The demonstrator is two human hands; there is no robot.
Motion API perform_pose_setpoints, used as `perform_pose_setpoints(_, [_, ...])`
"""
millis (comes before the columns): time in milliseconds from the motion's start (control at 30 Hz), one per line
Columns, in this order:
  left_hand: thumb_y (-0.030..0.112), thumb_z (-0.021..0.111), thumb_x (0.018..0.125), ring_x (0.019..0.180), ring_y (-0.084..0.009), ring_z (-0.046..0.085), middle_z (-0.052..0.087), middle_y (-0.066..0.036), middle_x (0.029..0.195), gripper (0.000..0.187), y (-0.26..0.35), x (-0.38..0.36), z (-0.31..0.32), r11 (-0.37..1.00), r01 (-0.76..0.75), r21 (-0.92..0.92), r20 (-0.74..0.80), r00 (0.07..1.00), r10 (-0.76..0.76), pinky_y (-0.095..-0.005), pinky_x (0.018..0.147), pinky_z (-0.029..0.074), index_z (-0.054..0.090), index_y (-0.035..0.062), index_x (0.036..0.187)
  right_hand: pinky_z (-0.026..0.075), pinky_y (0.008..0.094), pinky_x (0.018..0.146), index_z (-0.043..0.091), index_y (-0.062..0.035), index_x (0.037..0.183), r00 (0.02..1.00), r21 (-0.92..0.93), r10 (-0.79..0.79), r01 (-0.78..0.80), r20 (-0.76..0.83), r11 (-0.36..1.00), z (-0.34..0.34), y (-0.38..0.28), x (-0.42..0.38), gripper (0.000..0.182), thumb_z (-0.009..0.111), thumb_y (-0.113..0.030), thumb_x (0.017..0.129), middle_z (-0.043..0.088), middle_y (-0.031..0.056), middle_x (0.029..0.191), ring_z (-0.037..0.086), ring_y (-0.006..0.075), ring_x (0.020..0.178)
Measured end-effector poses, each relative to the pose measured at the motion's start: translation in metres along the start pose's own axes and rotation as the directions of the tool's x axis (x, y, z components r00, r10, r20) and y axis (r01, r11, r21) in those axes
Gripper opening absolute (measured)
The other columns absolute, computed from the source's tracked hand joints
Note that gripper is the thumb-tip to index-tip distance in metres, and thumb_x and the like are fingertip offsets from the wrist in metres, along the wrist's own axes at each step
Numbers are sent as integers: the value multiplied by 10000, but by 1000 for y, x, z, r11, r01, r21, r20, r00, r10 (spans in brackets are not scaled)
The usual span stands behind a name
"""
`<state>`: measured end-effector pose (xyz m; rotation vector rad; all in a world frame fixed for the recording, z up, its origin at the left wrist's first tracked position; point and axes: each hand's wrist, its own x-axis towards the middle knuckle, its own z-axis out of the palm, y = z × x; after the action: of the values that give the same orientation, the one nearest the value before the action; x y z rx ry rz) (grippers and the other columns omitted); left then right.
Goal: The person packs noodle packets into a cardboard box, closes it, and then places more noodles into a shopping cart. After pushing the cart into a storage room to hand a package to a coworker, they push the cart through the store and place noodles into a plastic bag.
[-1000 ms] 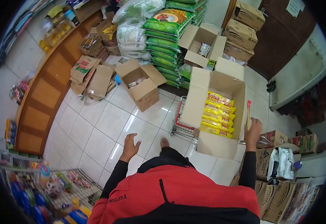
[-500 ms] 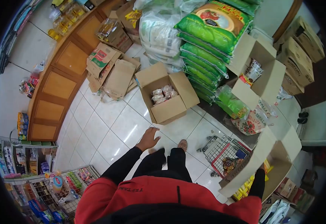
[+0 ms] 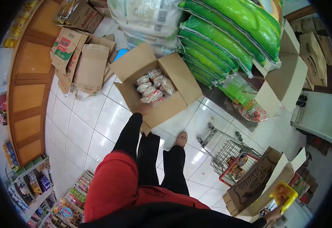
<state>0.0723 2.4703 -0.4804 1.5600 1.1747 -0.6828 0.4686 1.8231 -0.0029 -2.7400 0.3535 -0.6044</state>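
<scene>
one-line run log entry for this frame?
left hand: on rim of open box of packets | right hand: by yellow pack, grip unclear

- Our left hand [image 3: 144,110] touches the near wall of the open box [image 3: 173,104] on the floor ahead of our feet.
- Packets [image 3: 153,85] lie inside that box.
- Flattened cartons [image 3: 86,64] lie on the floor to its left, beside the cabinet [image 3: 27,91].
- Stacked sacks [image 3: 219,41] stand behind and right of the box.
- A basket [image 3: 232,161] sits on the floor to our right.
- Our right hand [image 3: 273,214] is low at the right, by a carton [image 3: 251,186] just beyond the basket.
</scene>
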Motion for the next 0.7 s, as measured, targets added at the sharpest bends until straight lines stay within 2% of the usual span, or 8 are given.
perform_pose_setpoints(67, [356, 406, 897, 969, -256, 586, 626, -154, 998, 426, -26, 22, 14, 884, -118, -453, 646, 640, 416, -372, 915, 417, 610, -6, 988, 463, 316, 763, 517, 43, 1129, 978, 65, -66, 80, -197, 995, -20, -52, -23, 392, 620, -138, 797, 600, 128, 1047, 568, 202, 873])
perform_pose_setpoints(100, [371, 418, 890, 870, -236, 610, 653, -136, 833, 437, -29, 7, 35, 409, -871, -274, 425, 272, 864, -324, 825, 460, 650, 6, 829, 464, 317, 764, 516, 41, 1132, 958, 90, -108, 136, -267, 987, -22, -81, -37, 393, 621, -137, 797, 598, 130, 1049, 567, 203, 880])
perform_pose_setpoints(133, [473, 561, 771, 791, -248, 618, 643, -102, 719, 475, -40, -13, 84, 728, -578, -369, 159, 732, 662, -305, 782, 466, 642, 8, 717, 464, 319, 765, 515, 39, 1134, 935, 121, -150, 197, -321, 973, -22, -111, -52, 395, 621, -136, 796, 595, 132, 1051, 566, 205, 886])
perform_pose_setpoints(200, [443, 688, 673, 963, -261, 579, 643, -120, 883, 407, 10, -70, 83, 913, -246, 325, 226, 958, 178, -370, 885, 421, 650, 48, 762, 465, 321, 766, 513, 34, 1139, 906, 185, -230, 309, -355, 933, -7, -168, -82, 399, 622, -135, 795, 590, 136, 1055, 563, 208, 900])
perform_pose_setpoints(300, [521, 674, 653, 1216, -330, 360, 503, -144, 1213, 539, -11, -65, 132, 878, 54, 475, -501, 837, 220, -513, 1023, 238, 623, 81, 960, 466, 326, 769, 510, 28, 1147, 903, 356, -354, 422, -243, 834, 55, -242, -139, 404, 623, -133, 794, 583, 143, 1061, 560, 212, 919])
perform_pose_setpoints(467, [417, 596, 741, 1293, -367, 188, 386, -152, 1301, 488, -35, -36, 131, 889, 57, 454, -395, 908, 143, -635, 1024, 38, 571, 68, 1081, 430, 348, 881, 453, 9, 1207, 545, 810, -697, 54, 466, 584, 230, -304, -270, 476, 608, -69, 764, 525, 105, 1149, 533, 201, 1015])
perform_pose_setpoints(600, [218, 476, 812, 1198, -354, 380, 564, -136, 1059, 284, -61, -11, 147, 755, -186, 629, -186, 907, 378, -642, 1027, 62, 619, 42, 983, 383, 372, 962, 408, -19, 1246, -61, 177, -427, -850, 902, 496, 374, -309, -405, 464, 537, -122, 812, 503, 94, 1199, 491, 216, 1117])
perform_pose_setpoints(700, [187, 458, 800, 1063, -323, 501, 597, -112, 892, 241, -67, 7, 170, 712, -290, 640, -313, 748, 585, -624, 1019, 119, 634, 46, 883, 428, 388, 921, 466, -11, 1191, -387, -258, -334, -893, 859, 370, 410, -306, -484, 475, 540, -184, 755, 558, 120, 1146, 543, 256, 1051])
